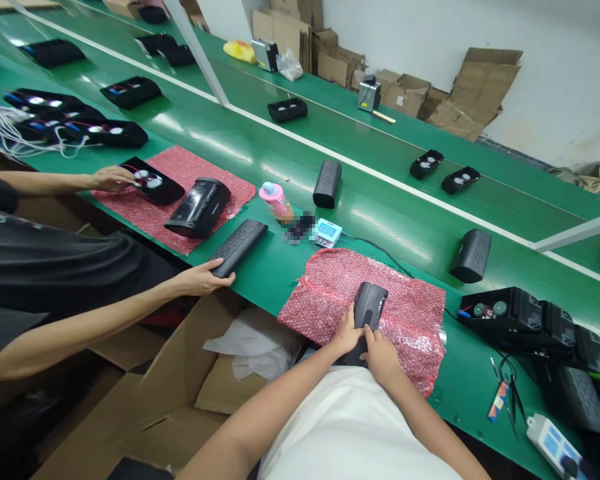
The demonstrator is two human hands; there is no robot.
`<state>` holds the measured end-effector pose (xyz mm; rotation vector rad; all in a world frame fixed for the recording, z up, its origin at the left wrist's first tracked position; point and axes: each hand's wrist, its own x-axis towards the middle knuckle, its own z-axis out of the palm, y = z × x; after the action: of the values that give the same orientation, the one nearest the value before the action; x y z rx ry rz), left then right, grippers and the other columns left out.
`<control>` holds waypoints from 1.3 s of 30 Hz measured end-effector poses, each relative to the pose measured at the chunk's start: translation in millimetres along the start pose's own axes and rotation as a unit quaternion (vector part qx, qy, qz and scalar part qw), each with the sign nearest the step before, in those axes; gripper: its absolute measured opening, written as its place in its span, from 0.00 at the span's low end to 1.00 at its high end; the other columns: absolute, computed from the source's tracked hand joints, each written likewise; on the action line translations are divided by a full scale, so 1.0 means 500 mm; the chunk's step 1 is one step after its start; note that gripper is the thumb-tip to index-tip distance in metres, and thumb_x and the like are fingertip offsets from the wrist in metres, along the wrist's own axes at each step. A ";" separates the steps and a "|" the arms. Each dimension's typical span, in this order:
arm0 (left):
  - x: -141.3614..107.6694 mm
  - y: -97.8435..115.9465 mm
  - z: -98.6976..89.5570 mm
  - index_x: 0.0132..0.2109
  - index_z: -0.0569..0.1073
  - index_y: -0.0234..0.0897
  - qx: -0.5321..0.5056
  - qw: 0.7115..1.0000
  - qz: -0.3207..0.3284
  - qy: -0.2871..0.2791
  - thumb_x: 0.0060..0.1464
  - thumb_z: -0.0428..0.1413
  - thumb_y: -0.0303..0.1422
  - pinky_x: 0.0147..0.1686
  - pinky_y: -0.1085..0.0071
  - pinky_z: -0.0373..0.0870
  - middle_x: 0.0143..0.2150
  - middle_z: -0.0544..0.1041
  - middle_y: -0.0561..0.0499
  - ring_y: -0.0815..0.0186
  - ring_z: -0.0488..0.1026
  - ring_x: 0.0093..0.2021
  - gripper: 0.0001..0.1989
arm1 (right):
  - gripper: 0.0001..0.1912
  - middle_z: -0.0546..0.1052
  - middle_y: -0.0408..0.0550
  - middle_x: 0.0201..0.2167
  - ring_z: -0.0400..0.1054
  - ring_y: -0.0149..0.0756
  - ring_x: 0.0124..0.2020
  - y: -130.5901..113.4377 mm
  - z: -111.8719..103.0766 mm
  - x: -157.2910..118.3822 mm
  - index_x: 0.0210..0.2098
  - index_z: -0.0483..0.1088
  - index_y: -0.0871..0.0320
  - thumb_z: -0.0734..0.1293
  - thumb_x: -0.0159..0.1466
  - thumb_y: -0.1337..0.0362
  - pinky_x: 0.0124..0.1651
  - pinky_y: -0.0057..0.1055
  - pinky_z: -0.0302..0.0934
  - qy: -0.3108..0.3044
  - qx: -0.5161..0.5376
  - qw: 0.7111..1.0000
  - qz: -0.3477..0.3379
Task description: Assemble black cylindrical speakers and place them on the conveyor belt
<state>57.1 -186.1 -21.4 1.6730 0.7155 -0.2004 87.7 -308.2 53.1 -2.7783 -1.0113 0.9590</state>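
Grasping the casing (pixel 371 303) with left fingers (pixel 350 319) and right fingers (pixel 371 337), guard against skidding caused by glossy wrap (pixel 325 287) beneath them.

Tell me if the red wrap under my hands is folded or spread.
Spread: the red wrap, though creased, reaches past both sides of the black casing.

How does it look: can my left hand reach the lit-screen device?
Probably yes: only bubble wrap lies between your left hand and the device, though that hand holds the black case.
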 end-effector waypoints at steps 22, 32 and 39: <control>-0.001 0.003 0.000 0.67 0.45 0.29 -0.016 1.000 -0.005 0.002 0.41 0.56 0.27 0.65 0.60 0.45 0.69 0.49 0.35 0.53 0.46 0.69 0.47 | 0.37 0.70 0.57 0.51 0.66 0.47 0.50 0.010 0.010 0.000 0.64 0.52 0.61 0.68 0.59 0.67 0.50 0.36 0.61 0.007 0.016 1.000 -0.003; 0.003 -0.003 0.003 0.67 0.46 0.30 -0.025 1.000 -0.005 0.011 0.41 0.57 0.26 0.65 0.59 0.45 0.68 0.50 0.35 0.53 0.46 0.68 0.47 | 0.36 0.70 0.57 0.51 0.66 0.48 0.50 0.010 0.008 0.000 0.64 0.52 0.62 0.67 0.59 0.67 0.50 0.36 0.60 0.005 0.015 1.000 -0.001; -0.001 0.004 0.001 0.67 0.46 0.29 -0.029 1.000 -0.009 0.009 0.41 0.57 0.27 0.65 0.59 0.47 0.68 0.50 0.33 0.52 0.47 0.68 0.47 | 0.37 0.70 0.58 0.52 0.66 0.47 0.51 0.009 0.005 0.000 0.65 0.51 0.63 0.67 0.59 0.67 0.51 0.37 0.61 0.000 0.018 1.000 -0.005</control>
<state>57.9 -186.7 -19.8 1.6159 0.7444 -0.1765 88.9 -312.4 50.3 -2.7420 -0.9977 0.9650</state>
